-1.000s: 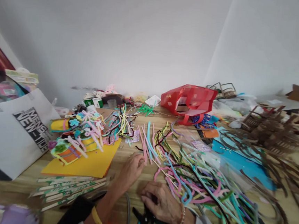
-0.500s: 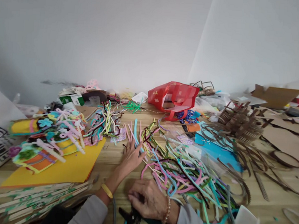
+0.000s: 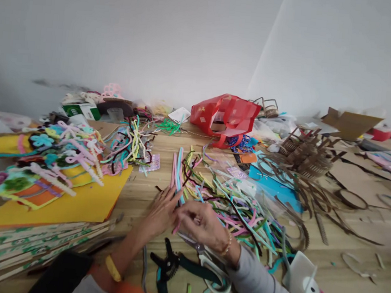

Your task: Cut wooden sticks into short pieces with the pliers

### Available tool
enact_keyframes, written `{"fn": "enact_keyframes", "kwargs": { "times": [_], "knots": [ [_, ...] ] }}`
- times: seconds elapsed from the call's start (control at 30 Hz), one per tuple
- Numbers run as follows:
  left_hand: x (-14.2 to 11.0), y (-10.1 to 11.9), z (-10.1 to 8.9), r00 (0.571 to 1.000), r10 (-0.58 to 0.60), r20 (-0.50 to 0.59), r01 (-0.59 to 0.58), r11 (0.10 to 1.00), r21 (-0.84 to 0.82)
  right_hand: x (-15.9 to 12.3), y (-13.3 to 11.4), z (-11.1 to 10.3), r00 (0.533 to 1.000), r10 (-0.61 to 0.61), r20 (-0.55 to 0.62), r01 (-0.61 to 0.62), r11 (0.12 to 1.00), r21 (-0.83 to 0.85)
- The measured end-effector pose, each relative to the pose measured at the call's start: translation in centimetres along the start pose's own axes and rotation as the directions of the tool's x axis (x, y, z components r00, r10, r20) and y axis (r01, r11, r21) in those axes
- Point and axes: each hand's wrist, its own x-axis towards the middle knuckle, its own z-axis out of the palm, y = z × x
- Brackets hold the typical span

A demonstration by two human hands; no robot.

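Observation:
My left hand is closed around a small bundle of pink and light blue pipe cleaners, which point away from me above its fingers. Curled against it, my right hand pinches at the lower part of the same bundle; a pink end pokes out below the fingers. Under the right wrist lie scissors with pale handles. Black-and-teal pliers rest just in front of me. A large loose pile of coloured pipe cleaners spreads to the right of my hands.
Pipe-cleaner flowers lie on yellow sheets at left, above wrapped sticks. A red bag stands at the back. Small brown baskets and brown strips are at right, near a white dispenser.
My right hand has moved up from the table edge to meet the left, uncovering the pliers and scissors. The pink and light blue pipe cleaners have drawn together into a bundle.

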Motion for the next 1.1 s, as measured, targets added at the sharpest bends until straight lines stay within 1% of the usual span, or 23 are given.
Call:
{"fn": "enact_keyframes", "kwargs": {
  "times": [0.03, 0.07, 0.1, 0.13, 0.2, 0.27, 0.33, 0.37, 0.47, 0.57, 0.67, 0.73, 0.8, 0.9, 0.97, 1.07, 1.1],
  "knots": [
    [-0.4, 0.1, 0.0, 1.000, 0.005, -0.024, -0.005, 1.000, 0.007, 0.3, 0.2, -1.0, 0.999, 0.036, -0.014, -0.036, 0.999, -0.031],
    [-0.7, 0.3, 0.0, 0.999, 0.008, -0.053, -0.007, 1.000, 0.016, 0.5, 0.4, -2.1, 0.996, 0.084, 0.002, -0.083, 0.993, -0.085],
    [-1.0, 0.5, -0.1, 0.997, 0.009, -0.081, -0.007, 1.000, 0.025, 0.6, 0.7, -3.0, 0.990, 0.137, 0.015, -0.132, 0.977, -0.167],
    [-1.3, 0.7, -0.2, 0.994, 0.011, -0.105, -0.008, 1.000, 0.030, 0.8, 1.0, -3.9, 0.981, 0.182, 0.065, -0.157, 0.948, -0.277],
    [-1.8, 1.4, -0.6, 0.988, 0.004, -0.155, -0.001, 1.000, 0.017, 0.9, 1.4, -5.1, 0.971, 0.214, 0.104, -0.165, 0.921, -0.354],
    [-2.3, 2.2, -1.3, 0.981, -0.014, -0.193, 0.007, 0.999, -0.032, 0.8, 1.7, -5.5, 0.959, 0.233, 0.160, -0.148, 0.896, -0.418],
    [-2.8, 3.0, -1.9, 0.981, -0.029, -0.190, 0.008, 0.994, -0.110, 0.6, 1.9, -5.1, 0.943, 0.262, 0.204, -0.133, 0.861, -0.491],
    [-3.1, 3.3, -2.1, 0.985, -0.035, -0.169, 0.009, 0.988, -0.153, 0.5, 2.0, -4.7, 0.934, 0.283, 0.218, -0.130, 0.838, -0.530],
    [-3.6, 4.0, -2.1, 0.992, -0.020, -0.122, -0.011, 0.969, -0.247, 0.2, 2.4, -3.3, 0.906, 0.357, 0.226, -0.138, 0.755, -0.641],
    [-3.4, 4.4, -1.3, 0.992, 0.051, -0.117, -0.078, 0.967, -0.241, -0.1, 2.8, -2.2, 0.884, 0.420, 0.206, -0.154, 0.677, -0.720],
    [-2.6, 4.6, -0.2, 0.988, 0.139, -0.070, -0.150, 0.972, -0.183, -0.2, 3.0, -1.7, 0.871, 0.450, 0.197, -0.159, 0.637, -0.754],
    [-2.1, 4.6, 0.8, 0.986, 0.159, -0.043, -0.163, 0.975, -0.150, -0.2, 3.1, -1.8, 0.868, 0.453, 0.203, -0.155, 0.635, -0.756],
    [-1.9, 4.4, 1.8, 0.989, 0.145, -0.027, -0.147, 0.981, -0.125, -0.2, 3.0, -2.2, 0.870, 0.451, 0.200, -0.160, 0.641, -0.751],
    [-2.3, 3.8, 2.5, 0.989, 0.144, -0.020, -0.145, 0.984, -0.105, 0.0, 2.8, -3.1, 0.887, 0.430, 0.169, -0.186, 0.666, -0.723],
    [-2.6, 3.7, 2.2, 0.983, 0.179, -0.026, -0.181, 0.978, -0.106, 0.2, 2.4, -4.0, 0.906, 0.395, 0.152, -0.194, 0.708, -0.679],
    [-2.4, 4.4, 0.5, 0.975, 0.220, -0.033, -0.222, 0.967, -0.124, 0.3, 1.4, -5.2, 0.934, 0.333, 0.130, -0.199, 0.787, -0.584],
    [-2.1, 4.8, -0.1, 0.976, 0.215, -0.040, -0.219, 0.968, -0.121, 0.4, 0.9, -5.6, 0.947, 0.301, 0.107, -0.207, 0.833, -0.512]
  ]
}}
